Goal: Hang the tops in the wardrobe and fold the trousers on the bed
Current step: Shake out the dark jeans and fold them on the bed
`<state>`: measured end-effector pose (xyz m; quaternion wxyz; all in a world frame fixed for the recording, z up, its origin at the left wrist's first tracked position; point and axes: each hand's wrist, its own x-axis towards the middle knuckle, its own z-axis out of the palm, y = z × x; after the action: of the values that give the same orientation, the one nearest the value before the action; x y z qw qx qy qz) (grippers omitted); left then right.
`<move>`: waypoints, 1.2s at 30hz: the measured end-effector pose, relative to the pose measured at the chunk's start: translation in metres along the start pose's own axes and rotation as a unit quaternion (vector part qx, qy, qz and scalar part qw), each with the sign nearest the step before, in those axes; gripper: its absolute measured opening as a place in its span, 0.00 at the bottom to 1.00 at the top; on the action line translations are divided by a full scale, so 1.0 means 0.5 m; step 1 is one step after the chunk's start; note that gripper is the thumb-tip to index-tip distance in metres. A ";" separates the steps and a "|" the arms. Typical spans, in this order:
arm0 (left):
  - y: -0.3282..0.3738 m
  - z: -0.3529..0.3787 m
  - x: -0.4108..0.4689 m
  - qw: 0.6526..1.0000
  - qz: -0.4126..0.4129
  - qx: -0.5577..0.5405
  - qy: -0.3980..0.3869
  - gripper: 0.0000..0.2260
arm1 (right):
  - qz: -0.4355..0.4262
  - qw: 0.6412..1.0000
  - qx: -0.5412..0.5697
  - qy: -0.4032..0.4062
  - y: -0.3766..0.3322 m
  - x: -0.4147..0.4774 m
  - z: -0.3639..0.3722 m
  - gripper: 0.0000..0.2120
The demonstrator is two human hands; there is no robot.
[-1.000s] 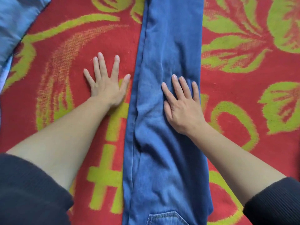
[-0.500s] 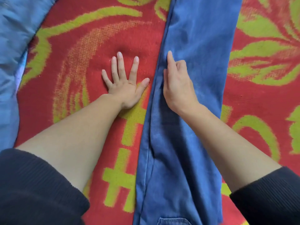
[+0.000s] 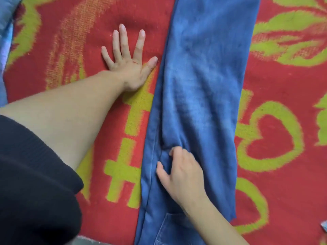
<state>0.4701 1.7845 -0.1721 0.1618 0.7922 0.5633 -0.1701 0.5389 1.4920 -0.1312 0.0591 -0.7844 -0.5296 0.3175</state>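
Trousers (image 3: 203,85) folded lengthwise on the red patterned bed cover (image 3: 276,121). Left hand (image 3: 130,68) lies flat and spread wide beside them; right hand (image 3: 184,172) pinches a crease in the denim

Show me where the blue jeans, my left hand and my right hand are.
blue jeans (image 3: 203,82): head view, on the flat leg fabric.
left hand (image 3: 128,68): head view, back of the hand, flat on the red blanket (image 3: 292,200).
right hand (image 3: 184,172): head view, back of the hand, on the jeans.
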 end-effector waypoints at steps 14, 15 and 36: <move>-0.023 0.165 -0.347 0.938 -0.025 -0.224 0.265 0.18 | -0.106 0.987 0.044 0.110 0.033 -0.163 0.011 0.18; -0.027 0.190 -0.418 0.933 -0.051 -0.240 0.263 0.18 | -0.088 0.986 0.027 0.136 0.056 -0.189 0.011 0.21; 0.044 0.363 -0.949 0.919 -0.245 -0.278 -0.139 0.41 | 0.388 0.868 0.300 -0.076 0.166 -0.556 0.156 0.36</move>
<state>0.3291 1.2987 -0.1177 0.4051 0.5211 0.7362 -0.1496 0.4952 1.1955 -0.1075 0.1229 -0.8445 -0.0647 0.5172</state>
